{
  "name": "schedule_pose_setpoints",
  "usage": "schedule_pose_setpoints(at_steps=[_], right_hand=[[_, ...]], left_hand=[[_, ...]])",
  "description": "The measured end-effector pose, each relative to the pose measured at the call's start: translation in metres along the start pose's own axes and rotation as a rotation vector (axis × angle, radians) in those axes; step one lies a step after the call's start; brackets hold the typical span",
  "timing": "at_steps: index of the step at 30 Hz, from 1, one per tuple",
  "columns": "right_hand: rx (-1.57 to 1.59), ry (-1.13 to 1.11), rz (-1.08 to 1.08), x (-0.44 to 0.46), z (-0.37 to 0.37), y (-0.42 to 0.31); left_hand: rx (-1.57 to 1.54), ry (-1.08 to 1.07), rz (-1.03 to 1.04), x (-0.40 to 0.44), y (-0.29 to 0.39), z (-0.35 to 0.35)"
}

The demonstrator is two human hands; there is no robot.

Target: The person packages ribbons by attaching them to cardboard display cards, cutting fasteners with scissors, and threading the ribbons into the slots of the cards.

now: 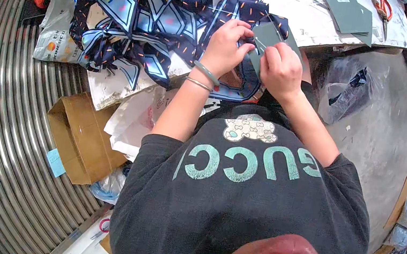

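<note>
Scarves [170, 20], heaped just beside the left hand [228, 47], could be dragged should the left wrist or fingers catch a fold. Left hand: fingers curled; whether they grip cannot be told. Right hand [280, 71]: fingertips bunched together, contents hidden. Dark green card [269, 34], between the hands and partly beneath the right, may bend or slip under uneven pressure. Thin white strip [259, 43], near both fingertips, could snag.
</note>
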State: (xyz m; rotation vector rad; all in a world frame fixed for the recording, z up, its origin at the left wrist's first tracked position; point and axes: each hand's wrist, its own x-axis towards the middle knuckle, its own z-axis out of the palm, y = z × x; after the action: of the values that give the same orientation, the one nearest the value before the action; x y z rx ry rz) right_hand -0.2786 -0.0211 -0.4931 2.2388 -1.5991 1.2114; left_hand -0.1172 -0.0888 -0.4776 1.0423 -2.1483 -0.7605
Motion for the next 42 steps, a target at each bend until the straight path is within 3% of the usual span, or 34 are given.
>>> schedule_pose_setpoints(at_steps=[4,42], right_hand=[[-0.010,-0.015,0.022,0.0005,0.0009,-0.0014],[-0.038,-0.001,0.060,0.0045,0.0016,-0.0058]], left_hand=[[0.050,0.015,0.070,0.0010,-0.0038,0.0009],[0.039,-0.005,0.027,0.0012,-0.0035,0.0004]])
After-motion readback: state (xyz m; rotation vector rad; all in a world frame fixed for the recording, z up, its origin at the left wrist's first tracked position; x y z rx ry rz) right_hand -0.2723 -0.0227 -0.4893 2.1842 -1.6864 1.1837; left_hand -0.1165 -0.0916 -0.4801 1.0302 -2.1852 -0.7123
